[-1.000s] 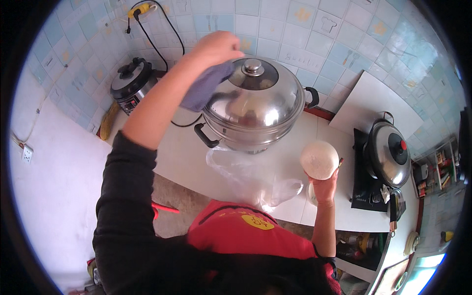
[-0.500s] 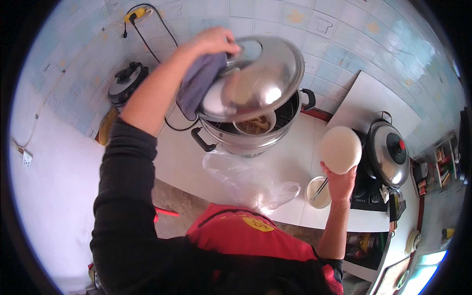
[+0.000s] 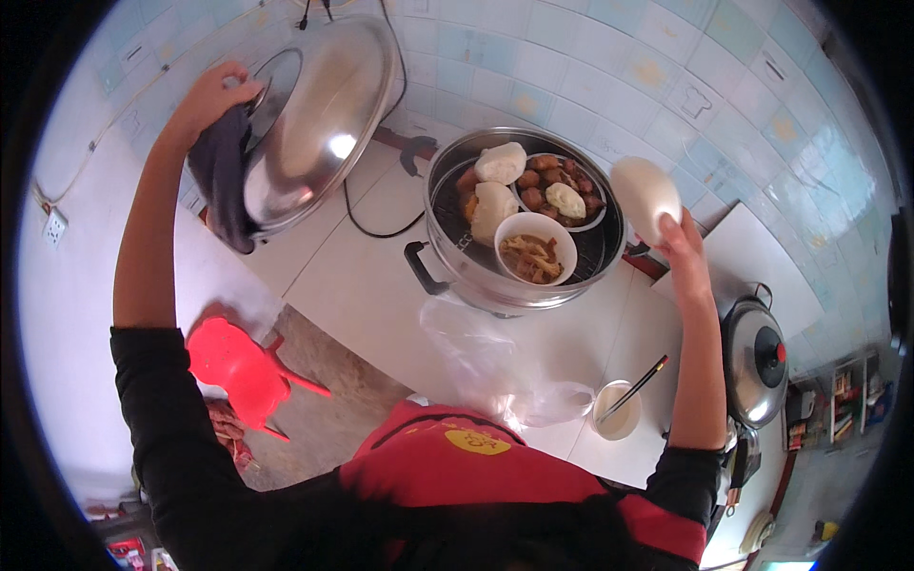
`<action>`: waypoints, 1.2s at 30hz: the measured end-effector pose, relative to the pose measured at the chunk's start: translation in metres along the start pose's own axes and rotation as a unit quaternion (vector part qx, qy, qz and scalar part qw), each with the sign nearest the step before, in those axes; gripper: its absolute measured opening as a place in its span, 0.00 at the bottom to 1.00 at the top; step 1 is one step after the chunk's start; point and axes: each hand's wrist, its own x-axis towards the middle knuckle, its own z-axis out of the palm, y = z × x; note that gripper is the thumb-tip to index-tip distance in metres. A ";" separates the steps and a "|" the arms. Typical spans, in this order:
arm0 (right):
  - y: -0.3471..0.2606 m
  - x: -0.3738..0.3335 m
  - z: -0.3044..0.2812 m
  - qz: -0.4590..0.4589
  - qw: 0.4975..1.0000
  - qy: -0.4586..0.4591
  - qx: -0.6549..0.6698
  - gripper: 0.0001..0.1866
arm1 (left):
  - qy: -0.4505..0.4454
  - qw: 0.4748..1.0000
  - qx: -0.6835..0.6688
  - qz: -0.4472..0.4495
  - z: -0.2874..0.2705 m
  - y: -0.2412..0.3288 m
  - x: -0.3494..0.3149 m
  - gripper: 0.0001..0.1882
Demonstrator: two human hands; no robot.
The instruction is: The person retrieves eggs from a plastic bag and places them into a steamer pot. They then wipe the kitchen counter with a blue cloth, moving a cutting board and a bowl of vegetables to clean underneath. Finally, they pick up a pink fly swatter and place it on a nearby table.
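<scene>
My left hand, wrapped in part by a dark cloth, grips the handle of a large steel lid. The lid is held tilted to the left of a steel steamer pot. Up at the right, beyond the pot's rim, my right hand grips a smooth white rounded thing; whether it is a bowl or a bun I cannot tell. Inside the uncovered pot are white buns, a plate of brown food pieces and a white bowl of sliced food.
A cup-like container with chopsticks stands on the counter at front right, beside a clear plastic bag. Farther right sits a lidded pan. A black cable runs left of the pot. A red chair is below left.
The lid has moved left off the pot with my left hand, uncovering the food. My right hand has raised the white rounded thing toward the pot's right rim and tipped it.
</scene>
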 end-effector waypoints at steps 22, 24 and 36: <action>-0.011 0.105 0.168 -0.322 0.744 -0.335 -0.480 0.36 | -0.012 0.998 -0.009 -0.065 0.011 -0.065 -0.084 0.17; -0.039 0.086 0.150 -0.295 0.805 -0.290 -0.424 0.34 | -0.006 0.999 0.001 -0.034 0.019 -0.036 -0.075 0.17; -0.029 -0.119 0.025 -0.068 0.939 -0.226 -0.249 0.20 | -0.199 0.953 0.012 0.227 0.140 0.182 0.029 0.23</action>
